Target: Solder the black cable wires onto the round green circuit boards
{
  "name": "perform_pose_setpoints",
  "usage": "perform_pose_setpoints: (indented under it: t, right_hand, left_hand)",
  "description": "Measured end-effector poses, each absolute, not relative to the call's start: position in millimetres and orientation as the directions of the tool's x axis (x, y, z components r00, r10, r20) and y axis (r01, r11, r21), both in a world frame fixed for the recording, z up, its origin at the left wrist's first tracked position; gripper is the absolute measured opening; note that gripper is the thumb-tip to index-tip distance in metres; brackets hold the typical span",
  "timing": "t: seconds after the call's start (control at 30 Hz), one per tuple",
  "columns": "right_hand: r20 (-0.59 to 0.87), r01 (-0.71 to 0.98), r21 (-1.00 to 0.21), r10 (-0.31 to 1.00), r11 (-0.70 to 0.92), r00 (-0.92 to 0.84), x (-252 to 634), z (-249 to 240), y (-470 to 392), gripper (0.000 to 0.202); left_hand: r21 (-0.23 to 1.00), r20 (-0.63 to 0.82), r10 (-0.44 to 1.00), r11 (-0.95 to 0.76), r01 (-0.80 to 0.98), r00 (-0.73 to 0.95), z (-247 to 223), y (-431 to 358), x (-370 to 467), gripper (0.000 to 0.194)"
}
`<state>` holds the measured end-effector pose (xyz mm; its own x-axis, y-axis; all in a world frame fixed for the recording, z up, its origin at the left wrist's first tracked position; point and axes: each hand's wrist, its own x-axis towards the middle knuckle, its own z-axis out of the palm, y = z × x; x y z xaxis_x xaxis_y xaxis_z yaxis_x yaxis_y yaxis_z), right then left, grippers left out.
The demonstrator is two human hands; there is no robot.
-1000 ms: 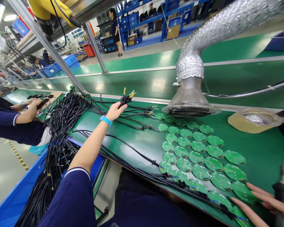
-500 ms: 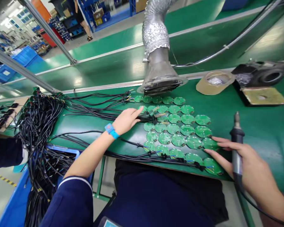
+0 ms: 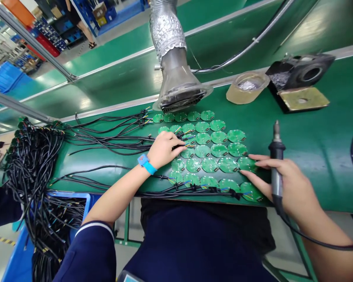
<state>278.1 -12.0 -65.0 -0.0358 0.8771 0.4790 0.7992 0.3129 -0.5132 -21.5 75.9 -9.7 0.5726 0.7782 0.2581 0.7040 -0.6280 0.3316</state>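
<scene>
My left hand (image 3: 164, 150) pinches a black cable (image 3: 178, 147) close to its end, where thin coloured wires fan out over the green round circuit boards (image 3: 209, 165). The fingers partly hide the cable. My right hand (image 3: 295, 186) carries a soldering iron (image 3: 277, 168) in the crook between thumb and fingers, its metal tip pointing away from me. Thumb and fingertips of that hand also reach to a board (image 3: 247, 164) at the right end of a row. Along the near edge, more cables (image 3: 182, 194) lie with their wires on the front row of boards.
A fume extractor nozzle (image 3: 182, 98) hangs above the back row. At the back right stand a yellowish tub (image 3: 242, 94) and a soldering iron stand (image 3: 302, 72). Left are a heap of cables (image 3: 32, 156) and a blue bin (image 3: 88, 201). A co-worker's sleeve (image 3: 2, 209) shows far left.
The view has shifted, so the bench sits further left. My left hand has brought the cable's wire end nearer the boards and its fingers have curled more. The right hand keeps its pose.
</scene>
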Motion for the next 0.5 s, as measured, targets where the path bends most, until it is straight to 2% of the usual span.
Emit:
perform_pose_setpoints:
  t: [0.13,0.23,0.3,0.4,0.5]
  right_hand:
    - [0.541,0.773,-0.470,0.831,0.426,-0.130,278.0,-60.5,-12.5,0.035]
    - [0.497,0.782,-0.506,0.864,0.365,-0.082,275.5,-53.2,-17.9,0.039]
    - [0.450,0.812,-0.509,0.892,0.284,-0.030,270.5,-44.7,-24.7,0.035]
    - [0.420,0.856,-0.471,0.907,0.213,0.006,256.8,-28.2,-35.7,0.037]
    - [0.457,0.839,-0.458,0.887,0.293,-0.060,237.7,-14.2,-40.9,0.047]
  left_hand:
    - [0.351,0.264,0.771,-0.636,0.687,0.580,-5.8,74.8,-17.0,0.012]
    - [0.491,0.362,0.751,-0.657,0.572,0.552,9.7,59.7,-24.8,0.012]
    - [0.570,0.352,0.757,-0.640,0.515,0.550,19.6,46.2,-30.8,0.013]
    - [0.635,0.162,0.797,-0.536,0.556,0.582,24.3,31.9,-36.5,0.010]
    - [0.686,-0.087,0.861,-0.314,0.657,0.502,17.0,29.2,-38.5,0.010]
